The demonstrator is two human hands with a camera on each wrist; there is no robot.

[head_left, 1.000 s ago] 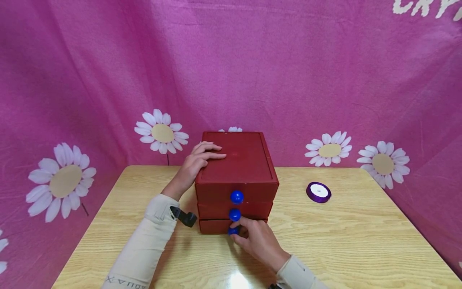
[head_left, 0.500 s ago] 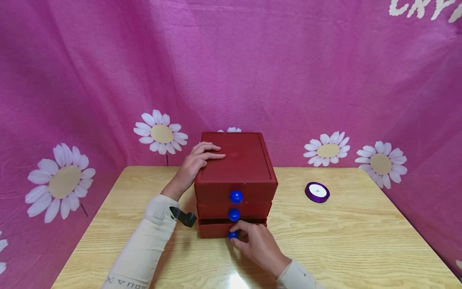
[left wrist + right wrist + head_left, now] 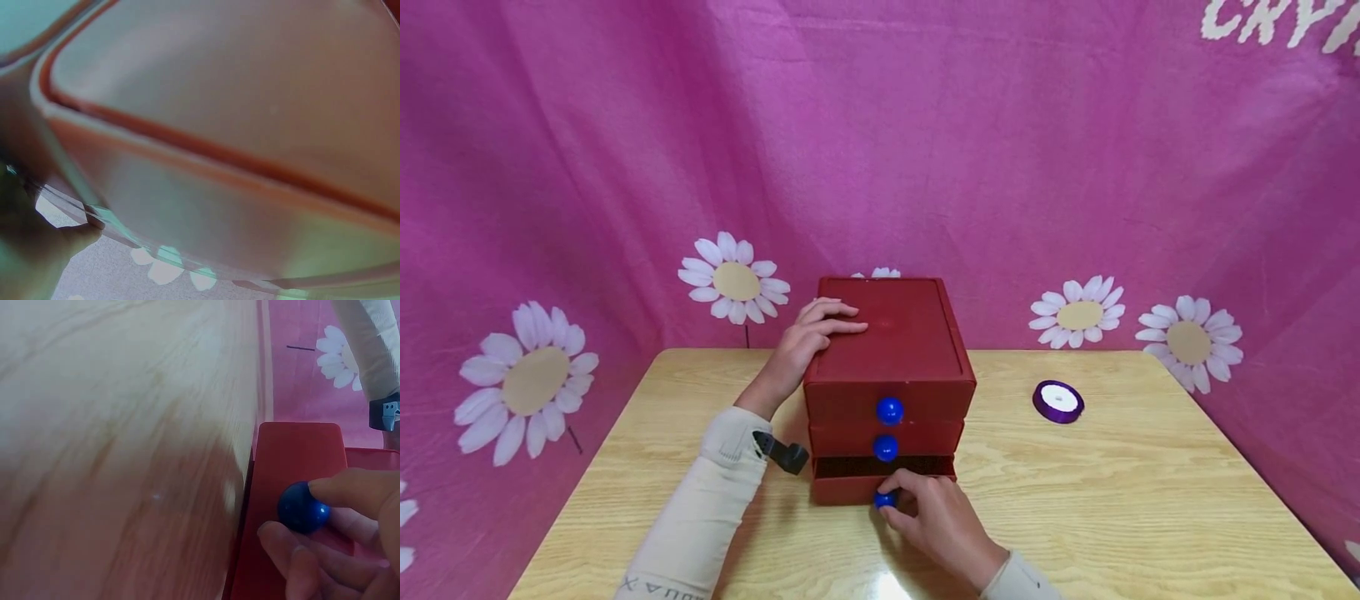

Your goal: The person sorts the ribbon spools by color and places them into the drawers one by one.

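The bottom drawer's blue knob [image 3: 884, 499] is pinched by the right hand [image 3: 934, 518]; the red drawer chest [image 3: 891, 350] is pressed by the flat-fingered left hand [image 3: 808, 337] at ten o'clock.

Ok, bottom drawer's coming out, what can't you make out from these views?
- Inside the bottom drawer: head view shows only a dark slit under the middle drawer.
- Left hand on the chest top: left wrist view is blurred, too close.
- Bottom knob: partly covered by the right hand's fingers.
- Ribbon spool: too small for detail.
- White lettering: cut by the head view's top edge.
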